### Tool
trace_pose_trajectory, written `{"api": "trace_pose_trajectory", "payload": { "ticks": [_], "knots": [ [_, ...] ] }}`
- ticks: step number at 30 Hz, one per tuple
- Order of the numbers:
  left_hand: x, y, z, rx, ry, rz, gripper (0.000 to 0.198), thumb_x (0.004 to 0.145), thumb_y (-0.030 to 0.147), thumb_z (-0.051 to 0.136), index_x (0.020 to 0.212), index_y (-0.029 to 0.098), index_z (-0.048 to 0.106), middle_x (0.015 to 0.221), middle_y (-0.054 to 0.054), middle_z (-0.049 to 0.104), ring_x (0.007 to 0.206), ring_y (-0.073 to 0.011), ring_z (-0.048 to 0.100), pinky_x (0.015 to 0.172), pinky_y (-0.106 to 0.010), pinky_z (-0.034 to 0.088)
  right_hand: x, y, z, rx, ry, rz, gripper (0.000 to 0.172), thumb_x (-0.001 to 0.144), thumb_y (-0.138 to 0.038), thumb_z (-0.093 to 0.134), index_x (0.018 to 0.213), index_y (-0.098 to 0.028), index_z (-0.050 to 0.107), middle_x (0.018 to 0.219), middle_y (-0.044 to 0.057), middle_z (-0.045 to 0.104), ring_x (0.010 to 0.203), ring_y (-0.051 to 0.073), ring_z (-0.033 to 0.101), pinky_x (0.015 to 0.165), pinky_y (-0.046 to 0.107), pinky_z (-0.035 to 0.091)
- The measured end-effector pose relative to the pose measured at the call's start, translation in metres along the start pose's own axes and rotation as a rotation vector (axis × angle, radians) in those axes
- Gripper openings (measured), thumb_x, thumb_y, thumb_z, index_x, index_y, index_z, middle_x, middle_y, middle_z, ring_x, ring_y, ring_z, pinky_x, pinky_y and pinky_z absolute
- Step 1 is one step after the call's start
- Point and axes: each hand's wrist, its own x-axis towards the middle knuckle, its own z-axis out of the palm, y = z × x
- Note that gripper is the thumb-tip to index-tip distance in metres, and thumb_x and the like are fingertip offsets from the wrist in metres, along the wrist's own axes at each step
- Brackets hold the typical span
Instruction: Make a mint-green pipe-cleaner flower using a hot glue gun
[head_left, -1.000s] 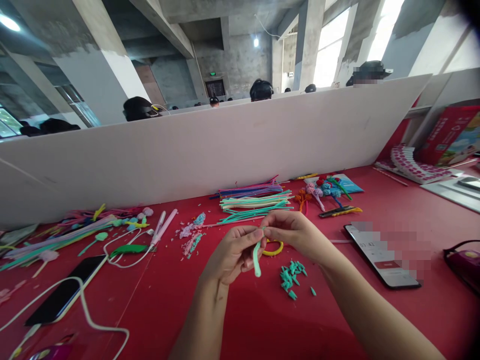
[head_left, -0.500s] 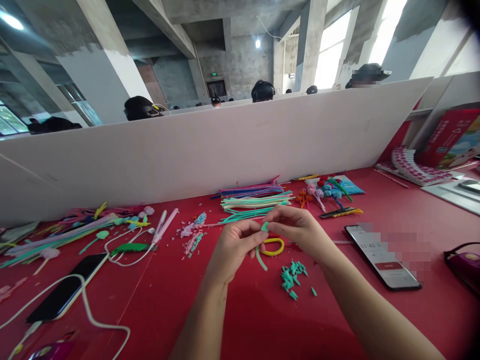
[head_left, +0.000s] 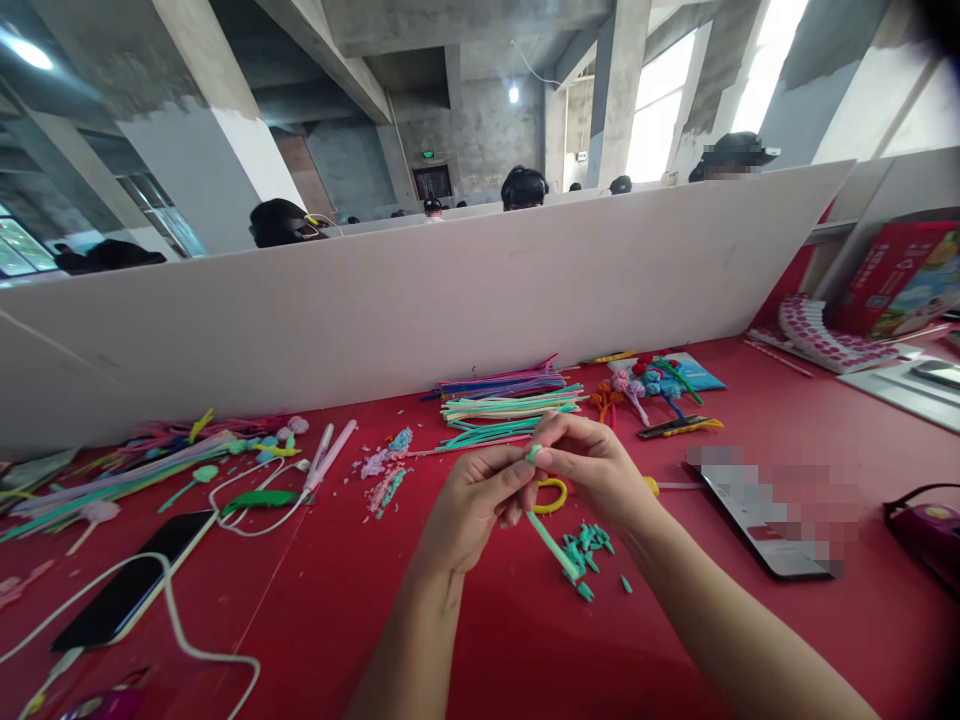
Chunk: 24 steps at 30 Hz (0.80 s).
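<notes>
While both arms are reaching over the red desk (head_left: 517, 660) in the head view, the left hand (head_left: 476, 495) is holding a soft green strip (head_left: 553, 546) in its closed fingers. The right hand (head_left: 592, 465) is pinching the strip's top. Its tail is hanging by some small green bits (head_left: 589, 545). A yellow ring (head_left: 556, 497) is lying near the fingers. Colored sticks (head_left: 510, 406) are resting by the white wall (head_left: 450, 310).

Your left hand (head_left: 472, 490) and right hand (head_left: 589, 465) were close together just below the frame's centre, fingers (head_left: 510, 480) pinched, forearms (head_left: 412, 640) slanted up from the bottom edge.
</notes>
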Motion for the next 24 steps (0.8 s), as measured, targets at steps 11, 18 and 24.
{"api": "trace_pose_trajectory", "payload": {
  "ticks": [11,18,24],
  "knots": [
    [-0.002,0.003,0.005,-0.018,0.019,0.025,0.024,0.082,0.034,0.062,0.072,0.013,0.066,0.051,0.003,0.047,0.043,-0.0047,0.035,0.041,-0.019,0.022,-0.006,-0.007,0.009,-0.185,0.111,-0.049,0.016,0.080,-0.032,0.068,0.072,-0.020,0.060,0.066,0.000,0.056,0.061,0.014,0.060,0.061,0.029,0.051],
    [0.000,0.000,0.007,-0.061,0.004,0.021,0.024,0.083,0.033,0.062,0.071,0.013,0.064,0.052,0.003,0.045,0.044,-0.0045,0.032,0.042,-0.020,0.019,-0.008,-0.005,0.012,-0.107,0.155,-0.033,0.016,0.079,-0.029,0.069,0.071,-0.020,0.058,0.065,0.000,0.058,0.061,0.014,0.059,0.059,0.028,0.049],
    [0.001,0.000,0.006,-0.036,0.066,0.034,0.024,0.081,0.036,0.063,0.073,0.013,0.065,0.052,0.003,0.048,0.043,-0.0043,0.034,0.040,-0.019,0.022,-0.005,0.000,0.010,-0.061,0.165,0.009,0.014,0.080,-0.030,0.068,0.076,-0.019,0.060,0.067,-0.001,0.061,0.059,0.014,0.062,0.061,0.029,0.050]
  ]
}}
